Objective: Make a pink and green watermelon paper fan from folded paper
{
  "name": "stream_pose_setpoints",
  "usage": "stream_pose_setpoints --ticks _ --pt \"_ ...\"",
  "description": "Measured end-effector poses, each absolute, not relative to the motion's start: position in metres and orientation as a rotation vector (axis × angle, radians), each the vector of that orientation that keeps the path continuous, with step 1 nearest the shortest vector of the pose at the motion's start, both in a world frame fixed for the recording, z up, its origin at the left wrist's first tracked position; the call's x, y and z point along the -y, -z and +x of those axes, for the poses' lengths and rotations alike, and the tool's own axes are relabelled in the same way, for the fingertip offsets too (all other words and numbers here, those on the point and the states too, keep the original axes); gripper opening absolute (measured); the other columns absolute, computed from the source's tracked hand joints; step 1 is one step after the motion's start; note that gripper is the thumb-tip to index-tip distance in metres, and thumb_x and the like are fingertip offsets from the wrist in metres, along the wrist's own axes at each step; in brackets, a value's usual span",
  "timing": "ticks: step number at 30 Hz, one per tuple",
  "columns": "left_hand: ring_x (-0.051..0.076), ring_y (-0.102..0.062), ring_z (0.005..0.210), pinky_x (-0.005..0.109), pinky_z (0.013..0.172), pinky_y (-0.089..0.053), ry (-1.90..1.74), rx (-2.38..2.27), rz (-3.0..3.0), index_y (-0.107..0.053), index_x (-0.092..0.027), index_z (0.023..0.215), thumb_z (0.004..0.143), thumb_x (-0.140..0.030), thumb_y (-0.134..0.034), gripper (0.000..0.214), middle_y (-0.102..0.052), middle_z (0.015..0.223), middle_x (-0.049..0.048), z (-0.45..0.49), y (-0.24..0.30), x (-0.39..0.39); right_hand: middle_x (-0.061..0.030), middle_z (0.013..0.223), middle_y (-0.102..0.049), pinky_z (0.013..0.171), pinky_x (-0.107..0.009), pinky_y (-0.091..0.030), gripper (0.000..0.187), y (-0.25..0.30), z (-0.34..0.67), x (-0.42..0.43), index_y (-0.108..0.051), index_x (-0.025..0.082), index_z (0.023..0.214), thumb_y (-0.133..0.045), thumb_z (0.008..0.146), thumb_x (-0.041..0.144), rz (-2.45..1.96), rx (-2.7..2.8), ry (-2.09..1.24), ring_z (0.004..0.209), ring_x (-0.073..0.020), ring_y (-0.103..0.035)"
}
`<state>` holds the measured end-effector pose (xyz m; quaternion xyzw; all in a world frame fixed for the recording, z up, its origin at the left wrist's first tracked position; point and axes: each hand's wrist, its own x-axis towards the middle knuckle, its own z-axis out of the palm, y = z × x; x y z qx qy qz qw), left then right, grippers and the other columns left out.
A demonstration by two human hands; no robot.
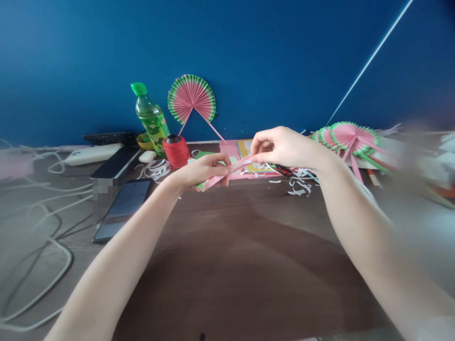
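Between my two hands, above the far part of the table, stretches a narrow pink paper strip (242, 164). My left hand (208, 169) is closed on its left part, where folded pink and green paper (203, 185) shows below the fingers. With thumb and fingertips my right hand (272, 148) pinches the strip's right end. Behind the hands lie pink paper sheets (227, 148) and a yellow patterned item (258, 166), partly hidden. A finished-looking pink and green paper fan (192, 98) leans open against the blue wall, its two pink handles pointing down.
At left stand a green-capped bottle (151, 113) and a red thread spool (176, 151). A phone (124, 208) and white cables (67, 255) lie nearer. More paper fans (350, 137) are at right, with white paper scraps (300, 187) and dark scissors (284, 170) beside my right hand.
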<state>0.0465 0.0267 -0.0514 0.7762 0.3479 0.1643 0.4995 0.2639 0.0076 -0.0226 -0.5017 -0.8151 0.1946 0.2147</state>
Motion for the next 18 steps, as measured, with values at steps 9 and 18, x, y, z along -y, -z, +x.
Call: stream_pose_setpoints --ticks 9,18 --pt "0.015 -0.064 0.077 0.027 0.074 -0.046 -0.295 -0.915 1.856 -0.059 -0.013 0.101 0.079 -0.027 -0.052 0.027 -0.069 0.084 0.0067 0.0473 0.0504 -0.0255 -0.0013 0.07 -0.064 0.059 -0.027 -0.038 0.01 0.0204 0.2666 -0.0067 -0.062 0.017 0.078 -0.057 0.071 0.022 -1.424 2.273 -0.503 0.062 -0.0123 -0.056" --pt "0.017 -0.065 0.076 0.03 0.073 -0.047 -0.286 -0.81 1.838 -0.055 -0.015 0.094 0.077 -0.024 -0.055 0.019 -0.07 0.082 0.0061 0.0471 0.0559 -0.0296 0.0006 0.064 -0.062 0.057 -0.025 -0.035 0.006 0.0212 0.2637 -0.0063 -0.06 0.016 0.074 -0.056 0.07 0.018 -1.424 2.275 -0.447 0.057 -0.0107 -0.053"
